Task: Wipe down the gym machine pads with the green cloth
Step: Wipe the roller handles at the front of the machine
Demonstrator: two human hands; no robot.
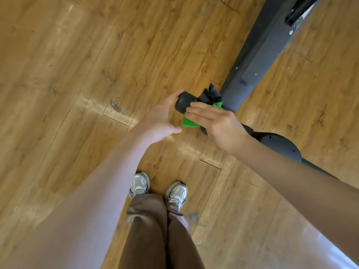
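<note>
The right hand hides most of the green cloth; the machine frame runs off the top edge

Two hands at work — a left hand and a right hand. One green cloth, one black roller pad, two pale trainers — one grey machine frame.
</note>
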